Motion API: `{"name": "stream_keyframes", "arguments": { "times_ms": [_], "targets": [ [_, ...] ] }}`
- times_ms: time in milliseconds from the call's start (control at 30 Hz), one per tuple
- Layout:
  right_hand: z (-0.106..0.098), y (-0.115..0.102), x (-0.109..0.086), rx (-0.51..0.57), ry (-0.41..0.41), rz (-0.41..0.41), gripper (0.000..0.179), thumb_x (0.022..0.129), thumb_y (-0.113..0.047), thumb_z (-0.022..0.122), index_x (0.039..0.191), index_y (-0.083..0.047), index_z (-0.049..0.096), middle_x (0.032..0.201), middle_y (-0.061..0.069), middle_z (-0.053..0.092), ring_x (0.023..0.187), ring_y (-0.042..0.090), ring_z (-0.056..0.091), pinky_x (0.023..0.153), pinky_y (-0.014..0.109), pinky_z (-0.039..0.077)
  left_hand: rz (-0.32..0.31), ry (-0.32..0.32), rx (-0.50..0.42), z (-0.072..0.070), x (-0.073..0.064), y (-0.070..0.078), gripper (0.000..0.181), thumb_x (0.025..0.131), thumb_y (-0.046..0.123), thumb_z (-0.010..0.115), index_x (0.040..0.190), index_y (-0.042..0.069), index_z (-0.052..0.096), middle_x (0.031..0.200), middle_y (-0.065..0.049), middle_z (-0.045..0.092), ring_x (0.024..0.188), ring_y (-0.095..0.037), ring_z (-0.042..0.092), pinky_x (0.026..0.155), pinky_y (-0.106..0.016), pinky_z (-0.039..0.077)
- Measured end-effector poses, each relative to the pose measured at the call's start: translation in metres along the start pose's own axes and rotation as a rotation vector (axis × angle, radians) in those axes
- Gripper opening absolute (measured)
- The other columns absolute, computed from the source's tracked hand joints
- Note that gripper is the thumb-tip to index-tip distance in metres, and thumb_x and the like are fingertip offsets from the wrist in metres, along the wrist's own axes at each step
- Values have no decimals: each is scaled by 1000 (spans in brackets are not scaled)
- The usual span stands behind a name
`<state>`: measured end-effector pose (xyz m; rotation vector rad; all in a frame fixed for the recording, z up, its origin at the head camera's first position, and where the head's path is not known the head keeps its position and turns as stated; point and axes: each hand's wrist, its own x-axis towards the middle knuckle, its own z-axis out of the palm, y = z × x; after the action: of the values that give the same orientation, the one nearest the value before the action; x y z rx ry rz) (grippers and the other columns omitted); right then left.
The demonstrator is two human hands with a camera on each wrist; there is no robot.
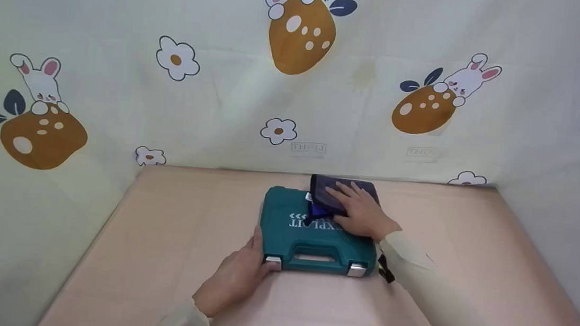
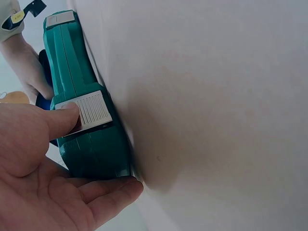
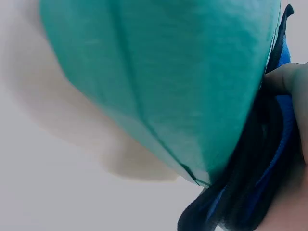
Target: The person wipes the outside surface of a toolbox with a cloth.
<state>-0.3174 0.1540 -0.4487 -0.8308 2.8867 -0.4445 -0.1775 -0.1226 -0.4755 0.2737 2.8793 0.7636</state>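
A green plastic carrying case (image 1: 283, 237) lies flat, its handle and two metal latches towards me; its lettering is upside down in the head view. My left hand (image 1: 237, 272) grips the near left corner, thumb on the left latch (image 2: 91, 113) and fingers along the case's side. A folded dark cloth (image 1: 322, 190) with black edging and blue inner layers lies over the far right part of the lid. On top of it rests my right hand (image 1: 362, 212), fingers spread and straight. In the right wrist view, the thumb touches the layered cloth (image 3: 269, 144) beside the case.
The case stands on a table with a pale pinkish cover (image 1: 178, 216). Behind it and at both sides hang curtains (image 1: 210, 107) printed with rabbits, brown fruit and flowers. A black strap (image 1: 385, 268) with a yellow patch hangs at my right wrist, close to the case's right side.
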Motion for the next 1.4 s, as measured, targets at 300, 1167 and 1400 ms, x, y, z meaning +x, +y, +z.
{"name": "stream_keyframes", "arguments": {
  "times_ms": [300,1167,1400],
  "targets": [
    [8,-6,-15,38,76,-9,64,100,-22,62,159,-14,38,164,17,25,148,49,10,114,65,13,-10,0,-5,-2,0,-2,98,100,44,62,158,-8,3,159,-29,26,134,-42,47,106,-54,40],
    [35,-102,1,2,27,-81,62,101,-27,64,158,-19,40,165,10,26,150,43,11,117,58,9,48,30,24,0,2,-6,93,102,40,61,155,-15,8,153,-35,34,130,-42,51,101,-52,45],
    [40,-115,1,8,7,-146,62,102,-27,62,159,-21,39,165,8,26,151,41,9,118,57,7,27,24,-1,0,2,-3,84,103,39,61,152,-17,22,150,-33,39,126,-41,54,101,-51,45]
  ]
}}
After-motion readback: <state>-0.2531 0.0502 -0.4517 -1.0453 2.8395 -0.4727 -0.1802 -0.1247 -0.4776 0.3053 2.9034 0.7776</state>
